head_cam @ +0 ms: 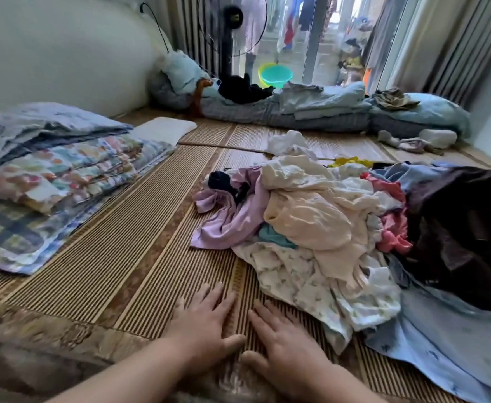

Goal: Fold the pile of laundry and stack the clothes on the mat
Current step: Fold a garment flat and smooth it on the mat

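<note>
A loose pile of laundry (pixel 334 225) lies on the striped woven mat (pixel 128 251), right of centre. It holds a cream garment, a lilac one (pixel 226 222), pink, white printed, dark brown (pixel 465 228) and light blue (pixel 447 344) pieces. My left hand (pixel 206 321) and my right hand (pixel 285 335) rest flat on the mat side by side at the bottom centre, fingers straight, holding nothing. The right hand's fingertips lie just short of the pile's near edge.
Folded quilts and blankets (pixel 49 175) are stacked at the left. Bedding and pillows (pixel 311 112) line the far edge, with a standing fan (pixel 229 33) and a green basin (pixel 276 75) behind. A white pillow (pixel 165 129) lies beyond the quilts.
</note>
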The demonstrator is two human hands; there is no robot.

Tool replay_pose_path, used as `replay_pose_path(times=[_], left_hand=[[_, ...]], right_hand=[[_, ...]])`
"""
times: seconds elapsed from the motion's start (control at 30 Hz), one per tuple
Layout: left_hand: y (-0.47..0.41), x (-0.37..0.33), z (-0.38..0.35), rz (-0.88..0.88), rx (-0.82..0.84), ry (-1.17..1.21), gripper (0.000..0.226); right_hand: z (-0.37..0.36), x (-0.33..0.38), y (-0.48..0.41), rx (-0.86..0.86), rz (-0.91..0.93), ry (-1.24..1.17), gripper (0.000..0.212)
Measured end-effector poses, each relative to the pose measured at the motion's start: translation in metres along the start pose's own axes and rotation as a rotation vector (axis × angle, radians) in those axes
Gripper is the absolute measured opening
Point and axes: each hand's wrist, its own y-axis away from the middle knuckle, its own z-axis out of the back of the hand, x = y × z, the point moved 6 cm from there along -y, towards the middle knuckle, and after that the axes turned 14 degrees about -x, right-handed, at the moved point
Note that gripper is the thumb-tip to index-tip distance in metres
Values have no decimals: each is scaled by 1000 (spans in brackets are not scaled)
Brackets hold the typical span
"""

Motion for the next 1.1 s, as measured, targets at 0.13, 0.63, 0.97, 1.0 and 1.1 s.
replay_pose_path(times=[0.13,0.63,0.97,1.0,1.1], left_hand=[[-14,8,-15,-64,-157,55,93],[-21,6,-19,-146,-140,57,86],[-15,9,-22,-146,-173,42,90],[-14,9,-22,-143,-158,45,90],[-11,8,-21,-120,-125,62,92]], right_hand=[[-7,3,-13,-61,17,9,64],[-15,0,-16,-105,63,54,68],[-30,-4,-10,2,-19,40,82],[-30,-2,-9,22,-33,42,81],[-29,-1,-6,34,-56,46,79]])
